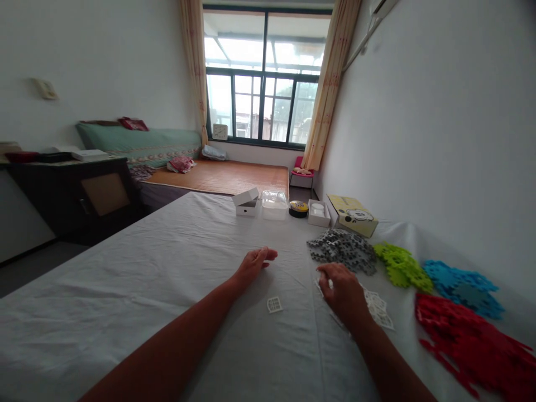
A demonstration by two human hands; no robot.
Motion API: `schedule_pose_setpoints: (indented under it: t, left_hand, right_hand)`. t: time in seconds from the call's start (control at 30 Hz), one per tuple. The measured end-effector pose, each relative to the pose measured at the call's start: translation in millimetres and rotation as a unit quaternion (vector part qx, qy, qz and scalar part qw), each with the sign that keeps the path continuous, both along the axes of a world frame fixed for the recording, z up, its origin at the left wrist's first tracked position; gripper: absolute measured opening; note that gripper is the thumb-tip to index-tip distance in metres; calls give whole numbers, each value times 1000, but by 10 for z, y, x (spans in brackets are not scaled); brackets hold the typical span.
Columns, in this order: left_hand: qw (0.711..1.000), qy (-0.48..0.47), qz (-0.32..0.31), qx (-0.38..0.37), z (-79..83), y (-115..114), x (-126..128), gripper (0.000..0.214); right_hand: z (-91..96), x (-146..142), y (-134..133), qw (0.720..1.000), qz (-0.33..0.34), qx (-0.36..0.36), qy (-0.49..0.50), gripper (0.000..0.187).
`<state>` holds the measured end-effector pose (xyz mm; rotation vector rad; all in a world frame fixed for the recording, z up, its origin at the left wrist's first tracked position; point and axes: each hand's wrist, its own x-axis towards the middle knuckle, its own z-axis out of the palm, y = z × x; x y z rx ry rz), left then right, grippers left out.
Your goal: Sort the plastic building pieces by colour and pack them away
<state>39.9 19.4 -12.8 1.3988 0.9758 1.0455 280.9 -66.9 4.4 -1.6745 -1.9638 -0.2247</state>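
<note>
My left hand (255,263) hovers over or rests on the white cloth, fingers loosely stretched to the right with a gap between them. Nothing shows in it. Just below it lies a small white lattice piece (274,305), flat and apart from both hands. My right hand (341,286) is over a pile of white lattice pieces (379,308), its fingers curled downward. The hand covers part of that pile, and whatever its fingertips hold is hidden. Beyond the right hand is a heap of grey interlocking pieces (341,248).
Green pieces (402,265), blue pieces (463,287) and red pieces (473,340) lie along the right. At the back stand an open white box (247,207), a clear tub (274,205), a round tin (298,209), a small white box (319,215) and a yellow carton (352,215).
</note>
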Motion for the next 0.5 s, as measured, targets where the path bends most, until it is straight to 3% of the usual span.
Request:
schedule_pose_setpoints:
  t: [0.1, 0.17, 0.27, 0.37, 0.5]
  left_hand:
    - [1000, 0, 0, 0, -3, 1, 1, 57]
    - [1000, 0, 1, -2, -14, 5, 6, 58]
    - [1000, -6, 2, -1, -33, 11, 15, 58]
    - [1000, -13, 3, 5, -37, 10, 18, 56]
    - [1000, -12, 5, 4, -24, 0, 17, 54]
  right_hand:
    - [-13, 123, 31, 999, -26, -4, -30, 24]
    - [-39, 66, 24, 999, -2, 10, -35, 31]
    - [-80, -202, -44, 992, 122, 1, -26, 36]
    - [-107, -522, -159, 962, 263, -56, -43, 37]
    - [-122, -728, -245, 938, 319, -92, -96, 26]
